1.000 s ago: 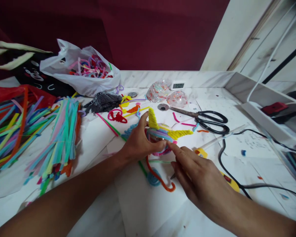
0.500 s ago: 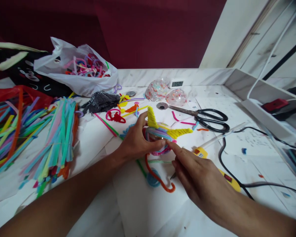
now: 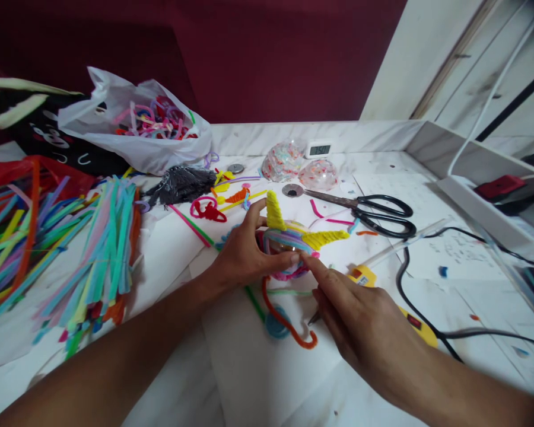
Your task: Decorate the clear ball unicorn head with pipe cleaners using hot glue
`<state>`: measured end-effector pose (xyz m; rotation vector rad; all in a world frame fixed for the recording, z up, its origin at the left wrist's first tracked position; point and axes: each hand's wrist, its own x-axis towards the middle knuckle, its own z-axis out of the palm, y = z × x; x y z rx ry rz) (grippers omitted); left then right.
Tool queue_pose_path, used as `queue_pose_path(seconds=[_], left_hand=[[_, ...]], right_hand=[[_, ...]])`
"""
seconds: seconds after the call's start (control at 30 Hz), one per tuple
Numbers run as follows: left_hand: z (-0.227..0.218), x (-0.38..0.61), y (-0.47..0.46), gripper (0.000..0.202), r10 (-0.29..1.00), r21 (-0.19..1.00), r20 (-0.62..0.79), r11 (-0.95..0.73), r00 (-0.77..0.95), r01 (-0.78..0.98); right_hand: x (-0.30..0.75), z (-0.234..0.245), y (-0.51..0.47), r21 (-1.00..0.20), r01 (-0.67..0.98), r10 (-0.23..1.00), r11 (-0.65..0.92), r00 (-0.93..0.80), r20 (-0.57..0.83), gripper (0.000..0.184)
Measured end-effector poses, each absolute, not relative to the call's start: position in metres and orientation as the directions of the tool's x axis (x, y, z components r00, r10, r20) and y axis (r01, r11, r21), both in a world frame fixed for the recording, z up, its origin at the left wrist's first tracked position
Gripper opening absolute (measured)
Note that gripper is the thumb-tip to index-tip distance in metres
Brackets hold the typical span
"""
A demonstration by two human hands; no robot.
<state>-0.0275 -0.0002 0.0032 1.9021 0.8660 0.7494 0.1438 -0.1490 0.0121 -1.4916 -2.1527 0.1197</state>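
My left hand [image 3: 244,252] grips a small pipe-cleaner figure [image 3: 293,240] with a pastel striped body and two yellow cone-shaped points, held just above the white table. My right hand [image 3: 360,323] reaches in from the right, its index finger stretched out and touching the figure's pink underside; the other fingers curl loosely and hold nothing that I can see. An orange pipe cleaner [image 3: 289,323] curves down from the figure onto the table, beside a small blue coil [image 3: 273,325].
A big heap of coloured pipe cleaners [image 3: 62,243] lies at the left. A white plastic bag [image 3: 146,133] of scraps sits behind. Black-handled scissors [image 3: 369,213], a yellow glue gun [image 3: 409,320] with black cable, a small digital clock [image 3: 319,149] and a white tray [image 3: 485,213] lie at the right.
Almost nothing has moved: both hands stay on the figure, and the view has shifted slightly to the right.
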Motion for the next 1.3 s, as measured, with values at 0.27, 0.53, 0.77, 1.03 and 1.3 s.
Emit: queue_pose_path(seconds=[0.27,0.53,0.77,1.03,1.3], left_hand=[[0.003,-0.028,0.0,0.107,0.806,0.901,0.144,-0.347,0.575,0.261],[0.007,-0.027,-0.001,0.105,0.797,0.896,0.129,-0.349,0.59,0.275],[0.007,-0.026,-0.002,0.104,0.799,0.907,0.118,-0.328,0.59,0.263],[0.014,-0.025,-0.004,0.098,0.789,0.905,0.107,-0.329,0.606,0.269],[0.024,-0.024,-0.008,0.101,0.777,0.866,0.082,-0.366,0.625,0.341]], right_hand=[[0.144,0.013,-0.147,-0.317,0.862,0.892,0.396,-0.279,0.356,0.063],[0.144,0.011,-0.148,-0.195,0.889,0.861,0.414,-0.313,0.401,0.061],[0.143,0.011,-0.147,-0.206,0.888,0.872,0.41,-0.316,0.374,0.061],[0.142,0.013,-0.149,-0.192,0.896,0.865,0.401,-0.302,0.401,0.056],[0.14,0.016,-0.148,-0.111,0.925,0.865,0.364,-0.292,0.407,0.048]])
